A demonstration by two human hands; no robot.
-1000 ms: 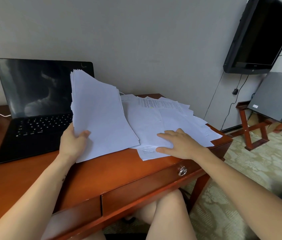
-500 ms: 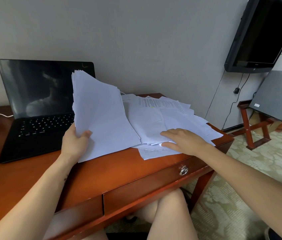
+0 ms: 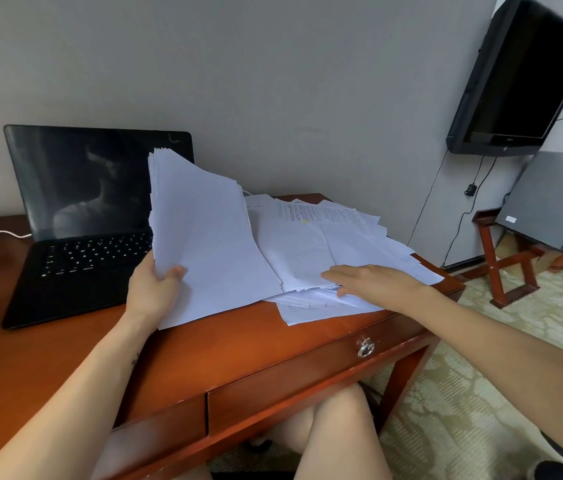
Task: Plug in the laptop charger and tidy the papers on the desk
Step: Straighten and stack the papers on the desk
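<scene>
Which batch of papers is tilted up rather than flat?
The thick white paper stack in the left hand, beside the black laptop; the loose white sheets lie flat under the right hand.

The left hand [image 3: 152,289] and right hand [image 3: 373,285] are bare; the left forearm [image 3: 93,393] bears a small dark mark [image 3: 134,359]; a dark shoe [image 3: 550,472] shows at five o'clock.

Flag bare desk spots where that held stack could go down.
Free: the desk front strip, between the laptop and loose papers behind and the drawer edge in front; also the left corner before the laptop. Crowded: right half, covered by loose papers under the right hand.
</scene>
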